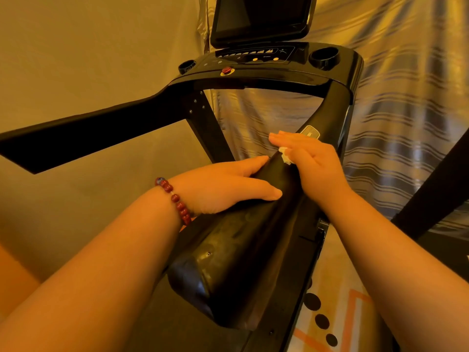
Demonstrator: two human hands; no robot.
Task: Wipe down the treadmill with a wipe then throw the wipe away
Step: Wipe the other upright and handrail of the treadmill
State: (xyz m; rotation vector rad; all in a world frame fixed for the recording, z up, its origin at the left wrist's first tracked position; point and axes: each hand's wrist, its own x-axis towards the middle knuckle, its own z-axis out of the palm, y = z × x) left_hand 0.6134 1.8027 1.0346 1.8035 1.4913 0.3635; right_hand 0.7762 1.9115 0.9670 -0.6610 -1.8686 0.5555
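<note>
A black treadmill fills the view, its right handrail point(241, 250) running from bottom centre up to the console point(253, 69). My left hand point(228, 185) grips the rail's left side, thumb on top and fingers wrapped under. My right hand point(312, 161) lies flat across the rail just beyond it, fingers straight, pressing a small white wipe point(285, 154) against the surface. Only a crumpled corner of the wipe shows under the palm. A silver sensor plate point(310, 132) sits on the rail just past my right fingertips.
The left handrail point(88, 133) juts out at the left. A dark screen point(261, 19) stands above the console, which has a red stop button point(226, 70) and two cup holders. Striped curtains point(406, 97) hang behind. A patterned mat point(337, 313) lies at the lower right.
</note>
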